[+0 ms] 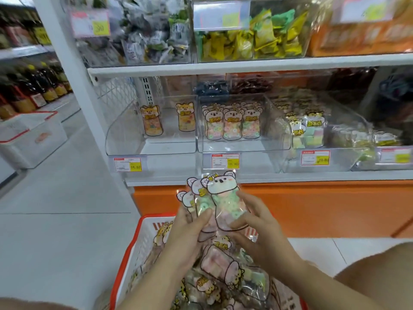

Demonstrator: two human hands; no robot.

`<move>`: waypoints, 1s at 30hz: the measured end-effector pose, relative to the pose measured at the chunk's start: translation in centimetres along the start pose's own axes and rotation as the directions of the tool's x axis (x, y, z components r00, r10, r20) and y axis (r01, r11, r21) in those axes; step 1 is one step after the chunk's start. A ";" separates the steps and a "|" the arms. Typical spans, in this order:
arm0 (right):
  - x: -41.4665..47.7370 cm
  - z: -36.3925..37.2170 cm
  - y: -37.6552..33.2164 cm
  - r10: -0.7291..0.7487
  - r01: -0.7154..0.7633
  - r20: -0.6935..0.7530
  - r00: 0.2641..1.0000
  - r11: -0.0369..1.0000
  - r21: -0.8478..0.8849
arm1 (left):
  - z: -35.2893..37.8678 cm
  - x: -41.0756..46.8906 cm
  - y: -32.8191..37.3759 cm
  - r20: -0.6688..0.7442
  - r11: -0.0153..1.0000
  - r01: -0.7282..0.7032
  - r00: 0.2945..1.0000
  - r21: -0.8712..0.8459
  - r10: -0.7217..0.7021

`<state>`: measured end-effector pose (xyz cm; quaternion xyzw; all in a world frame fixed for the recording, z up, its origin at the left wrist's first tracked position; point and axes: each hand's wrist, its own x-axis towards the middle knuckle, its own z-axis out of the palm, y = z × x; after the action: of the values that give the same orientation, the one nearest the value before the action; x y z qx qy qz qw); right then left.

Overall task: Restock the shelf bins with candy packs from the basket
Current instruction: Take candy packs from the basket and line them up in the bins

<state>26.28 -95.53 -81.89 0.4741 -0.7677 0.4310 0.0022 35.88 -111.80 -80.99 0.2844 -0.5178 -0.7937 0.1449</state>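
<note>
Holding koala packs at frame centre above the basket: your left hand grips the stack, right hand pinches the front one. Square them, then stand upright in the centre bin.

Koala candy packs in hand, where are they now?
Centre of the head view: left hand and right hand hold the koala packs above the red basket, below the middle bin.

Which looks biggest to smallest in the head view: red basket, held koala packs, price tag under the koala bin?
1. red basket
2. koala packs
3. price tag
The tag sits farther away, so it looks extra small.
</note>
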 end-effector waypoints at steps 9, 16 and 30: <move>0.4 -2.5 -1.9 0.232 -0.236 0.041 0.972 0.957 0.168 | 1.6 -1.1 1.1 0.001 0.965 -0.124 0.992 0.233 0.127; 1.6 -4.2 -1.1 0.443 -0.395 -0.088 0.892 0.859 0.324 | 2.8 -0.1 1.2 0.006 0.911 -0.163 0.985 0.379 0.174; 1.8 -4.3 -0.2 0.531 -0.516 0.164 0.832 0.630 0.581 | 4.9 -0.6 1.9 0.032 0.920 -0.166 0.986 0.355 0.165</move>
<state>23.72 -94.08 -78.29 0.2011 -0.6933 0.6394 -0.2649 33.27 -108.69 -77.60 0.2604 -0.6753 -0.6720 0.1571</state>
